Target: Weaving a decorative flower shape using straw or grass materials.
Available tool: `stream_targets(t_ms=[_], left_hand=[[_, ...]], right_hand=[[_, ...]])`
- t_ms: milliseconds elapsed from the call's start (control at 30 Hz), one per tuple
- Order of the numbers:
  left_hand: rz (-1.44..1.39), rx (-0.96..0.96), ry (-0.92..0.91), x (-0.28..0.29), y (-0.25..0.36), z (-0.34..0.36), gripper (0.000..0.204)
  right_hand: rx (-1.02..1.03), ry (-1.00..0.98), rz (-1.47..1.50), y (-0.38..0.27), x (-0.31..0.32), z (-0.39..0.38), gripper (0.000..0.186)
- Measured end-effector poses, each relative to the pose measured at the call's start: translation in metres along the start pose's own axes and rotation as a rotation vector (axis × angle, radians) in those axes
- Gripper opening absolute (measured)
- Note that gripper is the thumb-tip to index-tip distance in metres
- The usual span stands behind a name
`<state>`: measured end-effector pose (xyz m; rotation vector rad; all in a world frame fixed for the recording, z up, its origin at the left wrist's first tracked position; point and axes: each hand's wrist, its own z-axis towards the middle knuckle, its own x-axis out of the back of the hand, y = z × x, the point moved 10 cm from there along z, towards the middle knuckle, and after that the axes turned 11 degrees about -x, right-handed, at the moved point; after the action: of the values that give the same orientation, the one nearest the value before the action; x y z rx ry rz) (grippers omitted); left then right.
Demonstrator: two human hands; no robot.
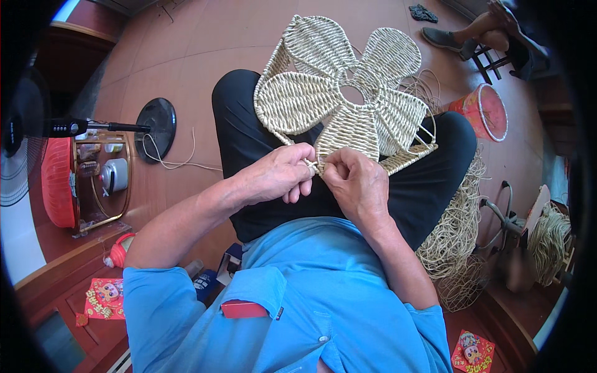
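Across my lap rests a woven, flower-shaped basket (352,132) of pale twisted cord, with broad petals around a round hole in the middle. At its near edge, below the lowest petal, my left hand (283,174) is closed, thumb and fingers pinching a pale cord at the rim. Right beside it, my right hand (359,185) pinches at the same spot, its fingertips pressed together on the cord. The fingers hide the exact place where the strand meets the rim. At the near right side some bare frame rods show between petal and edge.
A large heap of loose cord (454,230) lies by my right leg, with a red bucket (491,112) beyond it. To the left are a floor fan's round base (155,129) and a rack (102,180) with a red basin. Another person's leg (476,37) shows at far right.
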<state>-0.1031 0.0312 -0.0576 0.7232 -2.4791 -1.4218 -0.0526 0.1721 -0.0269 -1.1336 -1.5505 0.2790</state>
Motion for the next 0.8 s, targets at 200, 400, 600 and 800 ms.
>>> stream_targets(t_ms=[200,400,600,800], left_hand=[[0.744,-0.434,0.236,0.015,0.049,-0.021,0.026],[0.867,-0.773,0.331,-0.006,0.074,-0.025,0.025],[0.826,-0.830,0.316,-0.001,0.066,-0.024,0.012],[0.841,-0.652,0.221,0.016,0.064,-0.054,0.021]], right_hand=[[0.049,0.051,0.061,0.001,0.004,-0.002,0.014],[-0.022,-0.096,0.216,0.013,0.005,0.004,0.016],[0.039,-0.096,0.221,0.012,0.005,0.002,0.013],[0.247,0.091,0.050,-0.007,0.005,-0.011,0.010]])
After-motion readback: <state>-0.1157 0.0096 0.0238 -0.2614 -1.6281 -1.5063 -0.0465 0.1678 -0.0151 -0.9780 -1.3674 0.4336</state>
